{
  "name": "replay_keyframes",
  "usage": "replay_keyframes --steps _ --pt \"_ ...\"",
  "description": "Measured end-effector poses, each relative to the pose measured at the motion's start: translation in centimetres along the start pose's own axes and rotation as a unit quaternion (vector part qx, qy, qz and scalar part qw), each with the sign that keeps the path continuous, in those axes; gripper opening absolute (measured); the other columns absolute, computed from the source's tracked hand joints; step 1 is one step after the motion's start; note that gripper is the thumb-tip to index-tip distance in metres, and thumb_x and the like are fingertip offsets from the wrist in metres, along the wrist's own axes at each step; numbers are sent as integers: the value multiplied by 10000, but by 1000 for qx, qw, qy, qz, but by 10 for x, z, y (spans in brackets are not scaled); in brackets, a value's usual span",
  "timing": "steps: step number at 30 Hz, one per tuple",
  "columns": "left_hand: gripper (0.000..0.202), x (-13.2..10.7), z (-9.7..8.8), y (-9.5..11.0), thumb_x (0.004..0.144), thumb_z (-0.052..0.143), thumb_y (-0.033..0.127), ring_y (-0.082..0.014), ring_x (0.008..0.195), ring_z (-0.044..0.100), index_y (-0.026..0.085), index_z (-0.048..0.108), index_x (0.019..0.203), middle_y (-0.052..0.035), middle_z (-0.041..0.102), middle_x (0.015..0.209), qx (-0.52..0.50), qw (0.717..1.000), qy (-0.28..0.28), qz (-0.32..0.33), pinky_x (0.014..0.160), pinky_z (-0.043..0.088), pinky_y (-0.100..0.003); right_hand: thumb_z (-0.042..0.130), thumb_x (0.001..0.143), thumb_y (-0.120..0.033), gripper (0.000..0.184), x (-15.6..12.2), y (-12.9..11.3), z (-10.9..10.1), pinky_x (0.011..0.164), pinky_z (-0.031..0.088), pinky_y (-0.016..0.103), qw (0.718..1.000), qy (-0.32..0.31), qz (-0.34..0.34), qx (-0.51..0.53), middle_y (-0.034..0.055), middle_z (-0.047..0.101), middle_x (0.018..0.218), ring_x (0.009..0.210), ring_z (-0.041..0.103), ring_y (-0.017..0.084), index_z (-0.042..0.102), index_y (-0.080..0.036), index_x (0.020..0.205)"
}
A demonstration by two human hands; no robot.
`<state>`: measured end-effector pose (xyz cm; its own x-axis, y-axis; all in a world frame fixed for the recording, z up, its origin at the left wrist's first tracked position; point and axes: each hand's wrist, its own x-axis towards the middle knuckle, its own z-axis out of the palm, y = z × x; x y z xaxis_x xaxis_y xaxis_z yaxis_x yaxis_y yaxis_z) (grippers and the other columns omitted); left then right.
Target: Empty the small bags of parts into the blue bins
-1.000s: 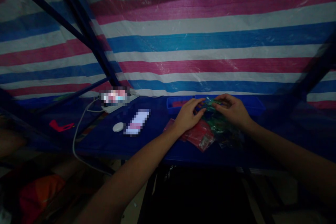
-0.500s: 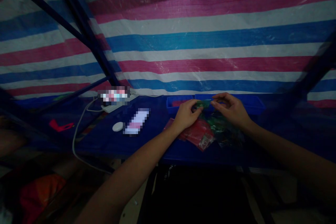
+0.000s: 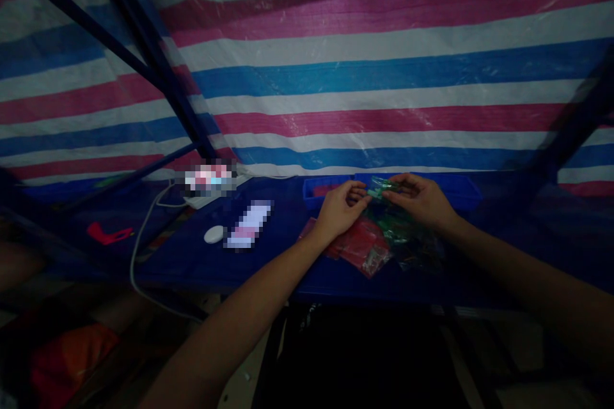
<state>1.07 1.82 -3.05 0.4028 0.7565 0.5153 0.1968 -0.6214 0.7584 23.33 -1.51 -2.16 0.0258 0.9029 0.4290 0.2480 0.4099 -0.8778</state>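
"Gripping what, right of centre?"

"A green packet — pinched between thumb and fingers of the right hand, probably raised to clear the red packets below. The left hand curls beside it, partly open; its hold cannot be told."

"Materials?"

"Thin, glossy, crinkled plastic — red ones flat."
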Motion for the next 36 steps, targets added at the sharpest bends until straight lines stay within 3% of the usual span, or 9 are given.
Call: replay_keyframes --steps 3,8,10,12,13,18,25,29,36 --pt "212 -1 -3 6 965 661 299 -186 903 717 167 678 1129 -85 752 1041 77 996 -29 40 797 585 -342 766 848 -489 349 9 -5 -19 841 624 457 987 66 -83 -116 85 763 1023 894 734 282 730 -242 1092" --pt "179 -5 -6 11 977 639 280 -203 1005 697 177 713 1102 -73 746 1089 182 974 -93 100 916 563 -374 623 952 -373 291 25 1 -66 913 570 480 914 131 -195 -330 122 718 1076 957 688 292 751 -247 1181" --pt "212 -5 -7 11 978 643 299 -209 1024 696 171 708 1133 -82 743 1119 199 969 -107 103 931 560 -375 658 920 -404 309 31 11 -81 871 569 463 907 90 -178 -370 118 731 1027 932 690 290 761 -223 1148" --pt "255 -6 -7 10 983 641 341 -216 1039 697 167 703 1158 -93 740 1141 209 965 -117 108 943 558 -382 728 846 -497 337 36 19 -91 783 571 440 911 4 -127 -391 91 754 924 824 698 273 790 -210 1012" --pt "276 -6 -7 10 985 638 362 -219 1055 695 168 701 1170 -97 739 1153 212 962 -125 113 955 555 -386 722 848 -526 350 37 20 -93 769 567 433 915 0 -110 -388 85 765 930 805 698 266 793 -216 993" --pt "317 -7 -6 8 992 626 368 -229 1147 680 162 694 1223 -115 732 1212 217 953 -163 137 1027 532 -402 683 888 -538 338 32 7 -87 745 541 413 923 -5 -131 -363 78 785 944 776 695 262 795 -242 1006" --pt "257 -7 -5 4 978 610 255 -225 1099 697 165 704 1200 -109 739 1186 223 955 -155 122 1003 550 -410 706 890 -433 194 11 -1 -50 816 554 399 905 -208 -197 -315 27 796 972 865 727 255 795 -318 1018" --pt "233 -6 -6 4 972 612 246 -227 1069 699 156 710 1164 -109 742 1151 232 953 -149 123 980 553 -405 721 870 -347 224 4 2 -34 894 548 421 872 -247 -225 -357 48 792 1026 999 715 286 787 -314 1082" --pt "222 -6 -6 7 983 608 257 -224 1051 696 158 707 1155 -100 743 1121 237 952 -150 121 969 555 -406 644 892 -254 240 4 5 -33 804 557 396 862 -242 -190 -403 72 760 964 867 720 265 768 -285 1096"
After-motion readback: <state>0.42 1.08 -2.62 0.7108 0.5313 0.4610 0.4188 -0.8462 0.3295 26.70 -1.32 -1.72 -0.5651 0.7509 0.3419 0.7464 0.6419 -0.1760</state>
